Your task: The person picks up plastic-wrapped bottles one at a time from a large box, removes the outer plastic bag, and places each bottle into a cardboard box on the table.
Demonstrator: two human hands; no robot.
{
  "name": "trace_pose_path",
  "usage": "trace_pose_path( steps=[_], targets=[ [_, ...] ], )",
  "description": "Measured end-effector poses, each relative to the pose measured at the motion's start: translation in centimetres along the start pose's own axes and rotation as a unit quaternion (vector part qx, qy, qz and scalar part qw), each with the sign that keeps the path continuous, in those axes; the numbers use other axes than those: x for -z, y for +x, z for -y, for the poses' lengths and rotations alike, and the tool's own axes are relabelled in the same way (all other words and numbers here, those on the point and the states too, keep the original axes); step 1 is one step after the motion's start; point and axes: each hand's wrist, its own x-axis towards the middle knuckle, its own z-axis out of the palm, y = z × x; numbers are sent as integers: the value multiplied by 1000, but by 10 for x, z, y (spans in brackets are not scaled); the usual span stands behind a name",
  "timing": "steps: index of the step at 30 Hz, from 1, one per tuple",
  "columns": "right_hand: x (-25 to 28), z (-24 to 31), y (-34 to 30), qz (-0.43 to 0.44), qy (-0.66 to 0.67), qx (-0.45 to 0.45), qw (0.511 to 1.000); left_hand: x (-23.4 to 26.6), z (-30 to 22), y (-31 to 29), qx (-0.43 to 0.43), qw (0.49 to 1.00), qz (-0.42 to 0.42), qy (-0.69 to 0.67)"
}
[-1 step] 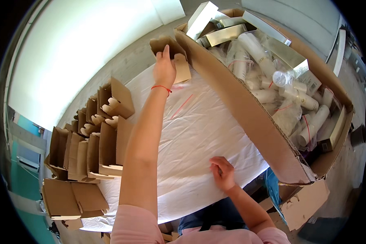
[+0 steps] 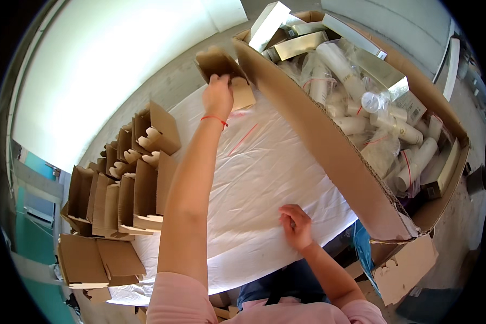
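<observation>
At the far end of the white-covered table (image 2: 264,178), my left hand (image 2: 218,98) grips the near edge of a small open brown cardboard box (image 2: 243,93). Its fingertips are partly hidden inside the box. A red string circles that wrist. My right hand (image 2: 297,227) hovers over the near part of the table, fingers curled in loosely, with nothing visible in them. Left of my left forearm stand several open brown cardboard boxes (image 2: 146,183) in rows. Another open box (image 2: 81,259) lies tilted at the near left.
A large carton (image 2: 329,146) runs along the right side, filled with bagged white bottles (image 2: 337,67) and shiny gold boxes (image 2: 302,46). Below its near corner hang blue plastic (image 2: 363,251) and a loose cardboard flap (image 2: 407,270). A thin red strip (image 2: 243,139) lies on the cloth.
The fingers of my left hand have curled in at the box edge, where the index finger was stretched out before. The box has shifted slightly. My right hand stays nearly still.
</observation>
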Motion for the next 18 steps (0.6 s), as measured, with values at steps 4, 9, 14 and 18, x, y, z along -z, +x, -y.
trace_pose_path(
  steps=[4,9,14,18],
  targets=[
    [2,-1,-5,-5,31,7,999,10,36,-30,-47,998,-21,-28],
    [0,-3,-11,-6,21,-8,1000,121,-6,-105,-91,987,38,-129],
    [2,-19,-15,-39,68,-24,997,257,-65,-193,-133,967,158,-150],
    [19,12,-8,-155,70,-70,983,296,-60,-260,-111,952,249,-141]
  ],
)
